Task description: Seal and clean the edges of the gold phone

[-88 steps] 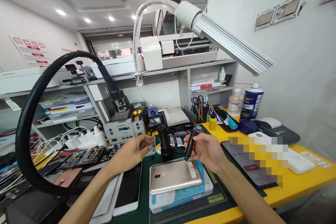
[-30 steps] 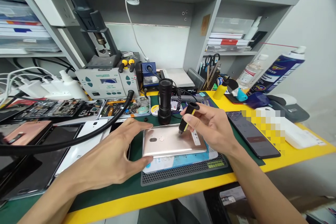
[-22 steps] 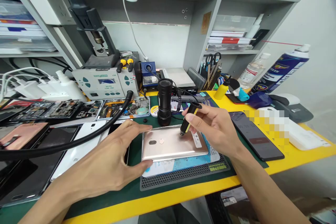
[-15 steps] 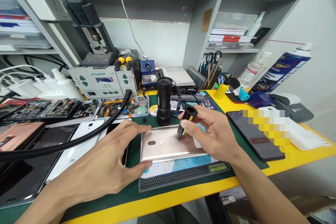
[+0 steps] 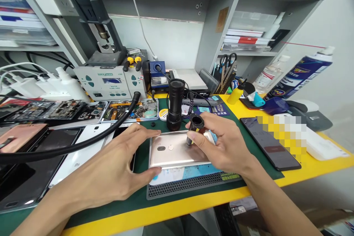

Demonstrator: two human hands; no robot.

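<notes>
- On the green mat (image 5: 110,209), the gold smartphone (image 5: 171,156) lay back side up atop a flat blue-and-white box (image 5: 190,171), whose inside you could not see.
- Your left hand (image 5: 121,169) held the phone's left end, thumb at the near corner, forefinger at the far one.
- Your right hand (image 5: 226,140) gripped a black barrel-shaped tool (image 5: 195,127) with a yellow strip, its hollow end up and its tip down at the phone's back; whether the tip touched, I cannot tell.
- Beyond your left hand, a shallow tray (image 5: 151,119) held flex cables, small parts and a pale green round piece.
- Toward the back right, scissors (image 5: 232,58) stood among tools in a holder.
- Near these stood a yellow bottle (image 5: 235,96) and a clear bottle (image 5: 269,76) with a label.
</notes>
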